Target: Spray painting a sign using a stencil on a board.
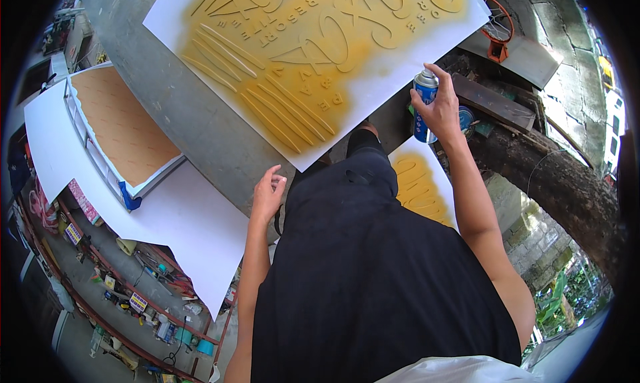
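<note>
My right hand (441,110) is wrapped round a blue spray can (422,96), its index finger up at the silver top. The can is upright, just off the right edge of a large white board (175,18). Raised letters and long leaf-like strips (287,116) on that board are coated in gold-yellow paint, with a hazy overspray about them. By the board's near corner hangs my left hand (268,195), empty, its fingers loosely bent and apart. A smaller white sheet with gold-painted raised shapes (419,183) lies lower down beside my right forearm, partly hidden by my dark clothing.
White panels (193,213) and a brown-faced framed panel (120,126) stand at the left. Red-brown metal rails (110,266) and scattered tools lie behind them. On the right are a tree trunk (560,190), a dark plank (493,103), a paint tin (465,118) and an orange basketball hoop (497,23).
</note>
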Available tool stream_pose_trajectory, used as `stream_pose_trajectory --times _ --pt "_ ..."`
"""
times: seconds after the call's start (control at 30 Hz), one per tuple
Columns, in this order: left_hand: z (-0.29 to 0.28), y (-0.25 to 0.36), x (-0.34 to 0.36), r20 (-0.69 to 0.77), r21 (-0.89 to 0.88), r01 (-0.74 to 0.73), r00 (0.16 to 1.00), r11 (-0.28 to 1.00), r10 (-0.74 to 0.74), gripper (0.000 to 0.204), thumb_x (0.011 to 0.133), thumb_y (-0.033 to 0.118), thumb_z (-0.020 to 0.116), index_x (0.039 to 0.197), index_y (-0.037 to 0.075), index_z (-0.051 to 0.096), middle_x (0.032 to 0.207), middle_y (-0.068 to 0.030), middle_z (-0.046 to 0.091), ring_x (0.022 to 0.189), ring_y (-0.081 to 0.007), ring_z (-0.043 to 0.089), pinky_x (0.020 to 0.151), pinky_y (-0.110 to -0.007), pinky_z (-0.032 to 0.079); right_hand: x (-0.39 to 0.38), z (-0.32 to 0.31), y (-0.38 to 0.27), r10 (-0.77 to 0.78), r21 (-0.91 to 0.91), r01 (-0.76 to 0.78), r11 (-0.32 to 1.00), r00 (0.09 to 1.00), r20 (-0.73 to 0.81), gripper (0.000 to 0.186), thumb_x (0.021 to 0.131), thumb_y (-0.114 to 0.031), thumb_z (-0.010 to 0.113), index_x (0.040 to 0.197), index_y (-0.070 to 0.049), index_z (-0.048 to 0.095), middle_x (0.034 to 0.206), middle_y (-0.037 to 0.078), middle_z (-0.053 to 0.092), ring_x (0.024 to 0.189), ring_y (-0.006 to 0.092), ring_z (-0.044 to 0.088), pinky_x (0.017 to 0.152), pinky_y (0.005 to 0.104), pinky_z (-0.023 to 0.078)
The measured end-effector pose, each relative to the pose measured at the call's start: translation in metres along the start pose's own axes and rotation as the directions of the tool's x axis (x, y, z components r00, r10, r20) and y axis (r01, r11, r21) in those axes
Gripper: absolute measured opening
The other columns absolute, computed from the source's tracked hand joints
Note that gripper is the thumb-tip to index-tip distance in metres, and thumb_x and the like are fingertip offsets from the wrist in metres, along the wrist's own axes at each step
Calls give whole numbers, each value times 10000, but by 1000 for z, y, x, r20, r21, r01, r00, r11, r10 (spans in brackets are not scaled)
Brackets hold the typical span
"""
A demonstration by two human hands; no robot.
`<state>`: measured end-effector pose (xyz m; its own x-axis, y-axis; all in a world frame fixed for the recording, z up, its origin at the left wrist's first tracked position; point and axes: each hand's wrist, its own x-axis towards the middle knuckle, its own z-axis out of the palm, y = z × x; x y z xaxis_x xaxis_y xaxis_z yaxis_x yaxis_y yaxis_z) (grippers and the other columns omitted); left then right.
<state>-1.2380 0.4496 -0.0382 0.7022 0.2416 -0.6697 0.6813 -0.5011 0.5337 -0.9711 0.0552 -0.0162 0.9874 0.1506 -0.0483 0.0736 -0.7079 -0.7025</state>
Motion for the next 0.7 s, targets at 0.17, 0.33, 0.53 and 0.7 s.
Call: stream_pose_trajectory --times 0.17,0.33,0.53,0.7 --pt "2 12 4 11 -9 -4 1000 1000 4 438 1014 197 682 1428 67 620 1051 -120 751 889 -201 705 846 -345 574 6 -7 11 -48 -32 47 998 999 -26 655 873 -220 804 1453 -162 505 1220 197 601 1072 422 693 920 489 571" --pt "4 14 2 19 4 -17 1000 1000 17 442 1013 193 678 1431 63 617 1047 -114 750 883 -197 702 843 -346 573 29 -17 30 21 -79 -30 996 993 -119 638 884 -225 796 1454 -172 513 1232 190 606 1086 416 692 920 494 570" --pt "8 13 -1 6 -1 0 1000 1000 0 441 1011 182 676 1431 62 618 1052 -111 751 889 -194 702 843 -345 573 16 -21 40 -7 -119 -3 993 996 -84 654 888 -223 792 1471 -181 500 1254 191 606 1103 409 693 941 496 569" --pt "11 19 2 13 -4 7 1000 1000 -7 442 1010 182 676 1432 64 616 1057 -114 753 886 -195 702 843 -346 573 39 -27 40 -46 -115 34 993 994 -96 647 892 -225 785 1469 -179 496 1283 205 612 1147 409 687 972 494 562"
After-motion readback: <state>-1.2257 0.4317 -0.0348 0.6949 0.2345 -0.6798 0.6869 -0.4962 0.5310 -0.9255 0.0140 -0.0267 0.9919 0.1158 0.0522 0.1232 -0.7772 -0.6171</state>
